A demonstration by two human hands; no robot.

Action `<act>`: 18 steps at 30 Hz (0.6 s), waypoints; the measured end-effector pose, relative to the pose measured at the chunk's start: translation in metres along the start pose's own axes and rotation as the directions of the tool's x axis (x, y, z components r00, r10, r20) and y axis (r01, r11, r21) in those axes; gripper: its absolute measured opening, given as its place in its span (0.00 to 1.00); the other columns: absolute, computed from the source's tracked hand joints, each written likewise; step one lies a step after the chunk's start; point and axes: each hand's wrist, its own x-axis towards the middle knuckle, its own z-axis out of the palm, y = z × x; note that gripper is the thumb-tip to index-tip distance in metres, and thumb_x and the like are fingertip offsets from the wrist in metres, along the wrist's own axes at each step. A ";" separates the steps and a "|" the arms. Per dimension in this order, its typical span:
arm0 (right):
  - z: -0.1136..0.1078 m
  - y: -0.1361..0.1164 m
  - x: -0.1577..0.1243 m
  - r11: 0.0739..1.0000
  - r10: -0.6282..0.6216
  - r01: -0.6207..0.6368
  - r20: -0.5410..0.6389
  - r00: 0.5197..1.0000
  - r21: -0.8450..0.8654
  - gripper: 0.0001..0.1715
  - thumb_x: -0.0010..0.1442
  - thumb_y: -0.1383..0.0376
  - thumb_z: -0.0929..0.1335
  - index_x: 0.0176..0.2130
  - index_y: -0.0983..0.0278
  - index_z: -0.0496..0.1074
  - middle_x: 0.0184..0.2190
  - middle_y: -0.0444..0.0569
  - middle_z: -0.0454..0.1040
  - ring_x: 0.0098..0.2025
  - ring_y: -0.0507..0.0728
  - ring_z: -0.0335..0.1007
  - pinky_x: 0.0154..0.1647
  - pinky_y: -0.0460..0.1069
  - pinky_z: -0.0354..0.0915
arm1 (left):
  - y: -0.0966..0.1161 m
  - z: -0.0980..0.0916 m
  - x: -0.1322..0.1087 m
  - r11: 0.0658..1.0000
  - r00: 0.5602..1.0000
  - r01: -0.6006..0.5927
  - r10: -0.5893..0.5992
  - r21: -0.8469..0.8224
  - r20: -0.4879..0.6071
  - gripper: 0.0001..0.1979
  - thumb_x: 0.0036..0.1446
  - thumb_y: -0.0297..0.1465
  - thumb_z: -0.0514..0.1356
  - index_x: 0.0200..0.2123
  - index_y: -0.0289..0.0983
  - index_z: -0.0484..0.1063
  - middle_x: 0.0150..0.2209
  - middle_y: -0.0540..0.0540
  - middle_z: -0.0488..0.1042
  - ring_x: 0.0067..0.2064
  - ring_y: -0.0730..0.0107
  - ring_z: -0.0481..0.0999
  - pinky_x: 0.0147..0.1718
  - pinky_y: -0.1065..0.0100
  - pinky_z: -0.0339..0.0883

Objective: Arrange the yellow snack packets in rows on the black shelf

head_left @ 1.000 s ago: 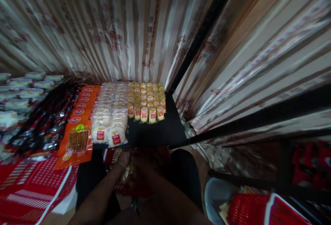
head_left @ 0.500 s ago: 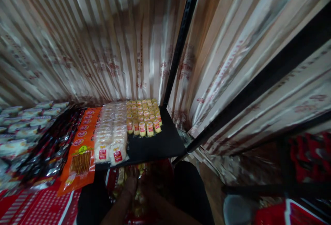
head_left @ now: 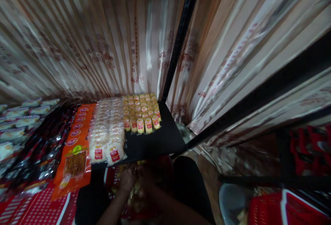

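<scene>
Between my knees, a red basket (head_left: 110, 180) holds small yellow-wrapped packs (head_left: 134, 197) in deep shadow. My left hand (head_left: 127, 178) reaches down into it, close under the shelf's front edge. Beside it is my right hand (head_left: 145, 180), darker and among the same packs. The fingers of both hands are lost in the dark, and what they grip, if anything, cannot be made out. Just above, on the black shelf (head_left: 155, 145), stand rows of small yellow packs (head_left: 140, 125) with red labels. White packs with red labels (head_left: 115, 152) stand in two rows to their left.
Further left lie an orange snack bag (head_left: 77, 159), dark shiny packs (head_left: 43, 152) and white packs (head_left: 20, 121). A red perforated basket (head_left: 38, 207) sits below them. Black metal posts (head_left: 178, 45) and a pleated curtain (head_left: 116, 45) frame the corner. At lower right are a pale bucket (head_left: 230, 201) and a red container (head_left: 266, 207).
The view has shifted slightly, so the shelf goods appear a little further left and higher. Both hands stay down in the basket, with the left one's fingers looking more bunched than before.
</scene>
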 end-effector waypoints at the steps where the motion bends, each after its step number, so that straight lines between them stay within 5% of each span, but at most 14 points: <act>1: 0.001 -0.001 -0.002 1.000 0.018 -0.017 0.022 1.000 -0.018 0.07 0.57 0.72 0.64 0.32 0.65 0.72 0.33 0.49 0.74 0.36 0.54 0.70 0.40 0.52 0.66 | 0.003 -0.006 -0.006 1.000 1.000 0.014 -0.015 -0.022 -0.022 0.17 0.57 0.25 0.49 0.46 0.36 0.71 0.50 0.41 0.71 0.51 0.64 0.70 0.48 0.70 0.61; 6: -0.019 -0.010 -0.019 0.997 -0.068 0.070 0.050 0.996 -0.039 0.14 0.46 0.74 0.65 0.35 0.65 0.70 0.37 0.53 0.74 0.42 0.59 0.68 0.43 0.52 0.63 | 0.017 -0.039 -0.033 0.989 0.997 0.078 -0.081 -0.125 -0.020 0.17 0.56 0.23 0.47 0.43 0.38 0.71 0.45 0.44 0.75 0.46 0.68 0.74 0.45 0.71 0.61; 12: -0.055 -0.026 -0.040 0.974 -0.175 0.149 0.153 0.973 0.168 0.13 0.47 0.75 0.64 0.35 0.63 0.65 0.32 0.47 0.72 0.35 0.53 0.70 0.37 0.47 0.65 | 0.034 -0.072 -0.062 0.977 0.999 0.042 -0.040 -0.209 0.016 0.16 0.57 0.24 0.46 0.39 0.39 0.72 0.41 0.47 0.77 0.44 0.68 0.74 0.42 0.72 0.61; 18: -0.080 -0.044 -0.048 0.952 -0.241 0.223 0.063 0.968 0.212 0.09 0.50 0.73 0.64 0.34 0.62 0.64 0.30 0.45 0.72 0.31 0.52 0.70 0.34 0.46 0.65 | 0.052 -0.093 -0.080 0.959 0.993 0.022 -0.054 -0.283 -0.108 0.15 0.61 0.32 0.45 0.41 0.38 0.69 0.39 0.45 0.76 0.42 0.66 0.75 0.41 0.69 0.62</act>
